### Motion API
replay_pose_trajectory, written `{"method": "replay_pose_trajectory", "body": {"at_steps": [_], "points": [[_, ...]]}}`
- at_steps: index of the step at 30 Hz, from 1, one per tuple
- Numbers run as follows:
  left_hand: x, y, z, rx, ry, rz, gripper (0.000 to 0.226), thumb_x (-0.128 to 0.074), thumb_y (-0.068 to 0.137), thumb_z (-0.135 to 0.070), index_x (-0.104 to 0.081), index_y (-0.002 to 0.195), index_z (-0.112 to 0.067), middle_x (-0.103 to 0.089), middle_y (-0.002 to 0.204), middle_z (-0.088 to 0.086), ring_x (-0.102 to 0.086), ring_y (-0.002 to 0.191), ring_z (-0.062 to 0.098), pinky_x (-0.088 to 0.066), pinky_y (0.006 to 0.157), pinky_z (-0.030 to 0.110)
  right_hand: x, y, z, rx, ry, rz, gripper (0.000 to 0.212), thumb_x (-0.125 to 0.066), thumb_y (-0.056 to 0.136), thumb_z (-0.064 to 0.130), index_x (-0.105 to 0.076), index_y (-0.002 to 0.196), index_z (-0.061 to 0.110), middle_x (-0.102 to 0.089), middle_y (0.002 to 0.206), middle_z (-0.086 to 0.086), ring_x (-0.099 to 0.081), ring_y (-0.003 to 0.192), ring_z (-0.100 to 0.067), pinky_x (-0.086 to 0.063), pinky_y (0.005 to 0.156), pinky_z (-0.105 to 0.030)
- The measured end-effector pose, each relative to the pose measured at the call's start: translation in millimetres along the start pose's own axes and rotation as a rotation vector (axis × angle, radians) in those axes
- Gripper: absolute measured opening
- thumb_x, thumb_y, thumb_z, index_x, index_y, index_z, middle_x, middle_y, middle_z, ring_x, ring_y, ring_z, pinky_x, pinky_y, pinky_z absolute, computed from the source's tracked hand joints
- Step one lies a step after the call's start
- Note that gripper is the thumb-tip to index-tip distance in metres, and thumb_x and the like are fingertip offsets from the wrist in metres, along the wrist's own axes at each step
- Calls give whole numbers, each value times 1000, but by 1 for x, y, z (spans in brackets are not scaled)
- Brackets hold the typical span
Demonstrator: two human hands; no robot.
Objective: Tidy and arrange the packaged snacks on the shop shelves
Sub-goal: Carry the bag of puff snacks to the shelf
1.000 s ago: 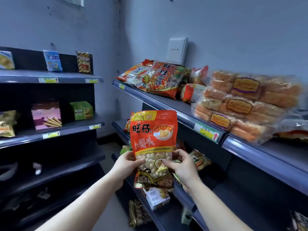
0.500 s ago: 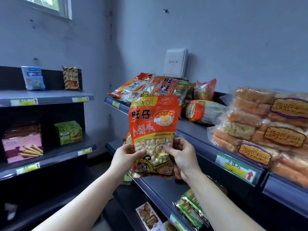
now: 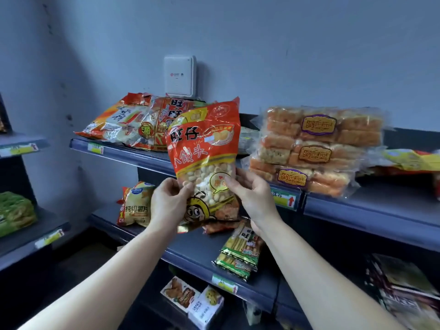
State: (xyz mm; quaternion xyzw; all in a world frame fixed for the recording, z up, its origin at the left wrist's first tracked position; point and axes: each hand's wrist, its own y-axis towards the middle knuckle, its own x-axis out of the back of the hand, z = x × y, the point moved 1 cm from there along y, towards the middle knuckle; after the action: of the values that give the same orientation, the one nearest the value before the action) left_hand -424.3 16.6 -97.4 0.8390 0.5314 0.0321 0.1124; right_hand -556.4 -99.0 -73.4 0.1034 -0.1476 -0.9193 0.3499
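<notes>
**Glossy film on matt shelving**

The red snack bag (image 3: 204,148) is shiny plastic film, crinkled and catching light, with a clear window low on its front. Right of it, the stacked cake packs (image 3: 316,148) sit in thin transparent wrap, creased and reflective at the edges. Left of the bag, the rice-cracker bags (image 3: 133,125) show the same slick, wrinkled film. Below it, the green stick packets (image 3: 240,256) look foil-like and bright. The top shelf (image 3: 371,210) is smooth, dull painted metal by its look. Above the bag, the white wall box (image 3: 180,76) is smooth matt plastic; the wall (image 3: 309,55) is matt paint, slightly rough.
</notes>
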Motion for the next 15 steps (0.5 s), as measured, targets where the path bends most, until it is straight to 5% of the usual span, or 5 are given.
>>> {"method": "replay_pose_trajectory", "body": {"at_steps": [5,15], "points": [[-44,-36,-16,-45,-10,104,17,-70,85,-30,-60,77,-19,-70,84,9,-69,83,31,-55,78,56,49,-38,18,24,-157,-95,19,-78,79,22,-70,96,29,-74,101,7,-68,100,-11,-52,95,-35],[-160,-126,-47,-117,-44,342,15,-69,86,-29,-64,79,-17,-71,82,6,-69,82,27,-55,79,54,184,-103,66,13,-252,-339,19,-76,81,10,-59,87,16,-67,90,-5,-65,88,-23,-57,83,-44]]}}
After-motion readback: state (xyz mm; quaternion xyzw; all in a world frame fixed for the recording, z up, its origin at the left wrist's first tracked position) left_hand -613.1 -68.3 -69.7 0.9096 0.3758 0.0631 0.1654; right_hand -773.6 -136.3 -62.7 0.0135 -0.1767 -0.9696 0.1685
